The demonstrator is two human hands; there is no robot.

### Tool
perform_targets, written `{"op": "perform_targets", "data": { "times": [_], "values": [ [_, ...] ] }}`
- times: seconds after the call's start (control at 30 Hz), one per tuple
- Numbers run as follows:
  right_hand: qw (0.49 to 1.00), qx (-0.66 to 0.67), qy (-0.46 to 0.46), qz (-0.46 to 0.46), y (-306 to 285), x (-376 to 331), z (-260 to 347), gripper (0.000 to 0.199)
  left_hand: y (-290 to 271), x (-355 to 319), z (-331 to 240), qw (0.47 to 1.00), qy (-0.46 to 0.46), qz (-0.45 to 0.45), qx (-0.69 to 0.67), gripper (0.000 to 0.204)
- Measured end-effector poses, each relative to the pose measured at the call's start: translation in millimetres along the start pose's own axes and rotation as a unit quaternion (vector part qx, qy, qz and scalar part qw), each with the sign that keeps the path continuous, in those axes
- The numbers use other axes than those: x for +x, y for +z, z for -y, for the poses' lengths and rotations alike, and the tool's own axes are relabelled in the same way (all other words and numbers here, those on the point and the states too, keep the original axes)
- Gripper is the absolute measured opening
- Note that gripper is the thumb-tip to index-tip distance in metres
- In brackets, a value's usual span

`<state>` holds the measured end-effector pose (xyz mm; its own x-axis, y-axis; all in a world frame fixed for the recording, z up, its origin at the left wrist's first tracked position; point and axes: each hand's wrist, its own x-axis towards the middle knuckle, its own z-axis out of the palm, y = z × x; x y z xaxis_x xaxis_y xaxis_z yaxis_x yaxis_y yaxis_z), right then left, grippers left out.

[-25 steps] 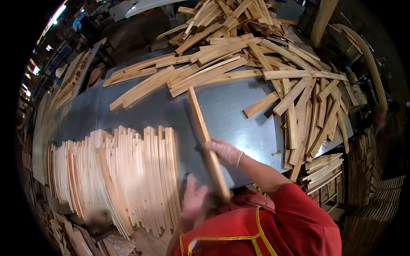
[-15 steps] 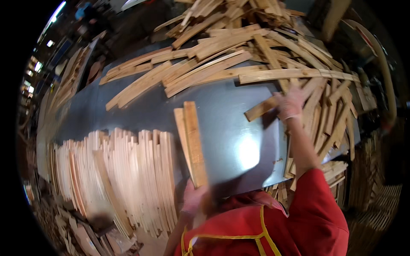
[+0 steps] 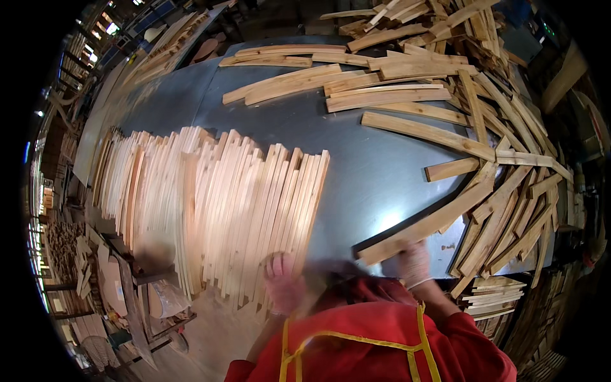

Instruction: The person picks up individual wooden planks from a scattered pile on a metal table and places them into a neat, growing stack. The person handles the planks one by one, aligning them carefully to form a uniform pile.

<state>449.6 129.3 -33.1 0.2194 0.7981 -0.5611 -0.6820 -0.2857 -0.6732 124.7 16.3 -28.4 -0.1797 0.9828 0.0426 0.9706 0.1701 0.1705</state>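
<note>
A row of pale wooden slats (image 3: pixel 216 210) stands side by side on the left half of a grey metal table (image 3: pixel 356 146). My left hand (image 3: pixel 283 283), in a light glove, rests against the near ends of the rightmost slats in that row. My right hand (image 3: pixel 415 264), also gloved, grips the near end of a long wooden slat (image 3: pixel 429 223) that lies diagonally on the table, pointing away to the right. Both hands are blurred. My red sleeves with yellow straps fill the lower edge.
A big loose heap of wooden slats (image 3: pixel 484 121) covers the far and right side of the table. More stacked slats (image 3: pixel 487 299) lie below the table's right edge. Shelves and wood scraps (image 3: pixel 70 254) line the left side.
My right hand came back from the heap on the right to the near edge, now gripping a long slat. The slats my left hand held earlier now stand in the row.
</note>
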Motion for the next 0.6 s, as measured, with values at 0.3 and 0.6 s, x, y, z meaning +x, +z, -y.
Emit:
{"op": "perform_targets", "data": {
  "times": [0.3,0.6],
  "values": [
    [0.816,-0.496,0.149,0.256,52.8,-85.3,-148.6,0.045,-28.6,15.4,5.9,0.989,0.06,-0.002,-0.135,0.046],
    [0.582,-0.682,-0.427,0.117,119.3,141.3,33.2,0.047,-2.3,13.1,1.7,0.99,0.133,-0.027,-0.045,0.066]
  ]
}}
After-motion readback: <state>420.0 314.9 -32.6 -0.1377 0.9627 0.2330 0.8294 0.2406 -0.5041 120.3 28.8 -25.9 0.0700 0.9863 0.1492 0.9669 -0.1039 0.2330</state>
